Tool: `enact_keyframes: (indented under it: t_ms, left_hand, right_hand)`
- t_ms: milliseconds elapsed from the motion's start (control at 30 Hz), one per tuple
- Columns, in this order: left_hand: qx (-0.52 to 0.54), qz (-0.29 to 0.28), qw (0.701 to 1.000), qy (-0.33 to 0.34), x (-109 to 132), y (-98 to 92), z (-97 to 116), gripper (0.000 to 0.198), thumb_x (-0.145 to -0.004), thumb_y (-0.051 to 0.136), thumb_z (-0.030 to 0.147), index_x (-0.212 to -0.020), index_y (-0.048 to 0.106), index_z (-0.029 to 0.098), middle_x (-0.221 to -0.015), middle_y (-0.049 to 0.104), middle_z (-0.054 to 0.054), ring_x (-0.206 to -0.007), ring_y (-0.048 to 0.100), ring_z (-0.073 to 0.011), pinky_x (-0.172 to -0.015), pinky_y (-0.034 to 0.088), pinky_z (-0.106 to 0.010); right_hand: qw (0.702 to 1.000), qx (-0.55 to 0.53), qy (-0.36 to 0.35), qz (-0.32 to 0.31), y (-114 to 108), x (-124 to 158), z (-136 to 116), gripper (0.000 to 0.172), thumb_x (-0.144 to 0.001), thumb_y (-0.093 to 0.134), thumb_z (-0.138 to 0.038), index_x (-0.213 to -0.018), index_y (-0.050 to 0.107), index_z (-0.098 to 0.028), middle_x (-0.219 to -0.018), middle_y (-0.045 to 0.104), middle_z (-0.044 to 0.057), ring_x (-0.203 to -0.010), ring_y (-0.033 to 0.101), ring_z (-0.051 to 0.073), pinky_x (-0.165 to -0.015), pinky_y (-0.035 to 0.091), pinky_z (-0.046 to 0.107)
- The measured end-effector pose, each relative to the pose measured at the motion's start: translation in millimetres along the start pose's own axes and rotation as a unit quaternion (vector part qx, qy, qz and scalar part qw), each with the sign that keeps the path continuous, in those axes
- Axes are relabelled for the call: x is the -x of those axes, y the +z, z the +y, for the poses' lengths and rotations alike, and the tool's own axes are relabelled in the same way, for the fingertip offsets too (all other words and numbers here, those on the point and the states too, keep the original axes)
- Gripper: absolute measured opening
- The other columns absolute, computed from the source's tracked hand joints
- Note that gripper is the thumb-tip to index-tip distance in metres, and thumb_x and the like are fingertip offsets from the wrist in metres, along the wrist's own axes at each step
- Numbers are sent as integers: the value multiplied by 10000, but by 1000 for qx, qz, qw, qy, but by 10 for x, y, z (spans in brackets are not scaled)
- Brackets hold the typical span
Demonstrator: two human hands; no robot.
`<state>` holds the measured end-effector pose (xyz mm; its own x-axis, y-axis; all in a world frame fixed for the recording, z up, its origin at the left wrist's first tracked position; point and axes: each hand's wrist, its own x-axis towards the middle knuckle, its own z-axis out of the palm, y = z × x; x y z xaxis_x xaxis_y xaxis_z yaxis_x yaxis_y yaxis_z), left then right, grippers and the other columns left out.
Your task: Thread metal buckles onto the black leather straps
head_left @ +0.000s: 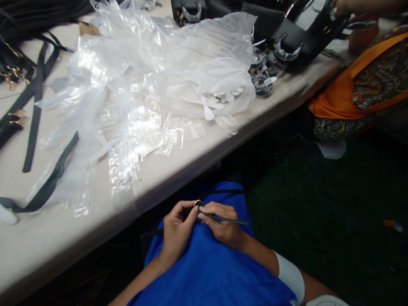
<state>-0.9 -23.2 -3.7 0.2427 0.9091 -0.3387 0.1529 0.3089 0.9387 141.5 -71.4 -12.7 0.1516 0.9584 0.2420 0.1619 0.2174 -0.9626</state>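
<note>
Over my lap, on blue cloth (204, 263), both hands meet at a small gold-coloured metal buckle (198, 203) on a thin black strap (223, 192). My left hand (178, 231) pinches the buckle and strap from the left, thumb and forefinger closed. From the right, my right hand (223, 223) pinches the strap close to the buckle, and a dark strap end (234, 220) sticks out past its fingers. One strap length runs behind the hands, and a dark piece shows left of my left wrist. How the strap passes through the buckle is hidden by the fingertips.
The pale table (178, 170) carries a heap of clear plastic bags (127, 85) and a bag of white tags (219, 97). Dark straps (35, 114) lie left; black handbags (296, 38) and wrapped coils (263, 85) lie far right, near another person's arm (369, 6) and orange-trimmed apron (338, 100).
</note>
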Motion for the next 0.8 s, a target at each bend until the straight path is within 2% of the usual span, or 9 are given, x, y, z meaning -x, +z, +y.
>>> enact_keyframes:
  t_ms: [100, 233, 333, 433, 600, 800]
  left_hand:
    - [71, -33, 993, -85, -35, -31, -32, 272, -738, 761, 392, -856, 681, 159, -859, 709, -39, -798, 650, -168, -735, 512, -238]
    - [126, -68, 977, -155, -38, -82, -102, 334, -708, 789, 412, -864, 658, 147, -750, 689, -11, -679, 623, -129, -688, 494, -219]
    - [159, -89, 965, -190, -8, -107, -147, 328, -733, 765, 412, -870, 647, 138, -708, 671, -9, -655, 606, -125, -667, 472, -214]
    - [184, -80, 961, -191, 21, -110, -149, 296, -761, 728, 409, -833, 646, 134, -709, 650, -11, -665, 589, -128, -669, 454, -219]
    - [168, -56, 957, -228, 12, -89, -117, 304, -657, 767, 379, -796, 662, 130, -623, 612, 7, -597, 555, -123, -630, 437, -227]
    - [138, -32, 956, -257, -40, -59, -100, 217, -583, 690, 290, -733, 676, 134, -625, 623, -3, -596, 556, -138, -597, 430, -234]
  right_hand:
    - [997, 56, -29, -33, -3, 28, 38, 103, -870, 618, -147, -956, 670, -169, -792, 685, 59, -710, 643, 154, -694, 529, 281]
    - [990, 95, -75, -72, -6, 53, 85, 148, -878, 593, -126, -1010, 652, -159, -837, 704, 78, -748, 664, 164, -717, 532, 284]
    - [987, 111, -89, -79, 5, 47, 85, 110, -896, 571, -142, -979, 641, -162, -808, 698, 77, -730, 661, 161, -694, 530, 276]
    - [982, 138, -95, -86, 13, 31, 61, 88, -910, 543, -165, -931, 629, -166, -737, 675, 65, -661, 634, 155, -637, 512, 269]
    - [972, 176, -84, -129, 3, 10, 34, 186, -924, 487, -165, -777, 601, -172, -641, 613, 48, -574, 563, 145, -572, 458, 266]
    - [971, 172, -80, -148, 7, 24, 84, 165, -928, 495, -190, -820, 618, -182, -680, 632, 52, -613, 585, 151, -611, 474, 261]
